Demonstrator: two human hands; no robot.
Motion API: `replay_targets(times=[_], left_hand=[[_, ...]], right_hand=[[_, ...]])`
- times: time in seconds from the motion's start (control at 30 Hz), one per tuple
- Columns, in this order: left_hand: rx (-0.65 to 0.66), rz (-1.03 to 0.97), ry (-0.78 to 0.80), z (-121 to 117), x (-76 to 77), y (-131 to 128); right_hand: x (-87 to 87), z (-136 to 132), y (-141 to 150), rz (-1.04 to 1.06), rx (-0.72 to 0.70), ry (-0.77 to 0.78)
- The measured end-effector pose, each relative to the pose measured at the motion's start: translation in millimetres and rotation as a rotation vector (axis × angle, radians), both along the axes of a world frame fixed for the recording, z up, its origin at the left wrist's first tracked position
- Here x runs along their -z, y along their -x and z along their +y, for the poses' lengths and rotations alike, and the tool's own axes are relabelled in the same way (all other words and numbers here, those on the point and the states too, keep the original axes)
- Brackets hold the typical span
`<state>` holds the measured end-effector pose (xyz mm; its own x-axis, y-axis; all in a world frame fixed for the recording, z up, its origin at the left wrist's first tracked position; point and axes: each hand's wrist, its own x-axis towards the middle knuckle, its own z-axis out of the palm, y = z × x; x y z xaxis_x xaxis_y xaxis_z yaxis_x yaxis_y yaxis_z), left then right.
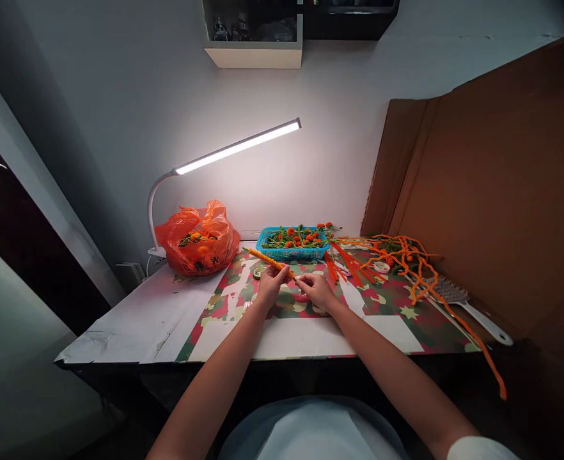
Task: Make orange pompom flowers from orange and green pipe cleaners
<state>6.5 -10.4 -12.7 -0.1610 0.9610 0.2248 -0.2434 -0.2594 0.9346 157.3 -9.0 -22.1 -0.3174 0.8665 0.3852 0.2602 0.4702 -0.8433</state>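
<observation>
My left hand (271, 283) is closed around an orange fuzzy pipe cleaner (263, 257) that sticks out up and to the left over the patterned mat (397, 306). My right hand (314, 289) is pinched at the same pipe cleaner's near end, just right of the left hand. Both hands hover low over the middle of the mat. What lies under the right fingers is hidden.
A blue basket (292, 250) of small orange and green flowers stands behind the hands. An orange plastic bag (199, 239) sits at the left under a lit desk lamp (236, 148). Loose orange pipe cleaners (399, 252) and a white brush (464, 303) lie right, beside a cardboard sheet (493, 198).
</observation>
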Motion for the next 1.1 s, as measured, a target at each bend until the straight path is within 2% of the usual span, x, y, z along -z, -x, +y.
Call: replay_targets(times=[0.33, 0.6, 0.77, 1.1], left_hand=[[0.128, 0.125, -0.028, 1.8, 5.5, -0.9], [-0.037, -0.006, -0.006, 2.5, 1.7, 1.4], [0.034, 0.050, 0.001, 2.9, 3.5, 1.5], [0.069, 0.103, 0.004, -0.1, 4.6, -4.9]], right_hand=[[3.7, 1.9, 0.9, 0.044, -0.067, 0.056], [-3.8, -2.8, 1.3, 0.006, -0.012, -0.028], [-2.2, -0.9, -0.1, -0.003, -0.005, -0.050], [-1.7, -1.6, 1.0, 0.022, -0.005, -0.024]])
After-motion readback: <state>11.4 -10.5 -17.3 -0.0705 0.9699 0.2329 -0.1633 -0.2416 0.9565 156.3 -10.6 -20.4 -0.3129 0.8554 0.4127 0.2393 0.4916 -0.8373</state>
